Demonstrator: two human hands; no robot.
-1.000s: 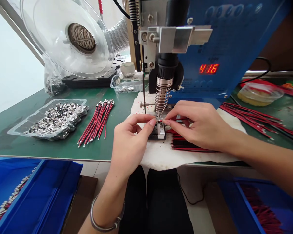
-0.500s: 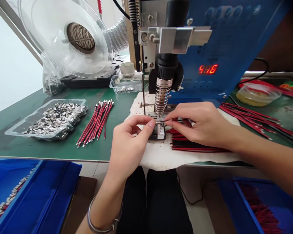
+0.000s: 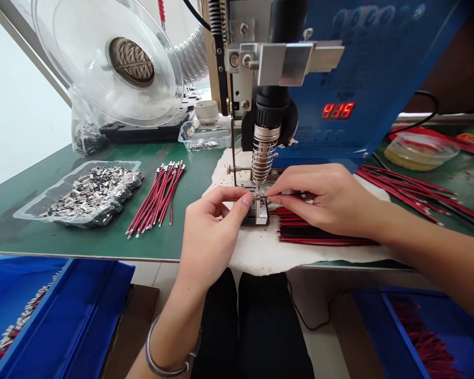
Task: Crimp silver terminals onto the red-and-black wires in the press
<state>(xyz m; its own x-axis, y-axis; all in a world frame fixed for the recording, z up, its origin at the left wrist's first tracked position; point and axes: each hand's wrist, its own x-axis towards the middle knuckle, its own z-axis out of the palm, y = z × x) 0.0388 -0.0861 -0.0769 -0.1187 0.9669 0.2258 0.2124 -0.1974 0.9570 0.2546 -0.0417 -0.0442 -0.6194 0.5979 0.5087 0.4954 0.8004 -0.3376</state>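
My left hand [image 3: 213, 226] pinches a small metal piece just under the coiled tip of the black heating tool [image 3: 265, 142]. Facing it, my right hand [image 3: 319, 197] pinches the end of a red and black wire and holds it against that piece over a small metal fixture [image 3: 258, 213]. The fingertips of both hands almost touch. A bundle of red and black wires [image 3: 312, 231] lies under my right hand on a white cloth [image 3: 260, 252].
A clear tray of small metal sleeves [image 3: 89, 192] and a bunch of finished wires [image 3: 158, 197] lie on the green table's left. A blue machine [image 3: 363, 79] showing red digits stands behind. More wires [image 3: 414, 192] lie at right. Blue bins [image 3: 63, 321] sit below the table edge.
Both hands stay pinched at the tool tip with only slight shifts. The red display changed from 416 to 415.
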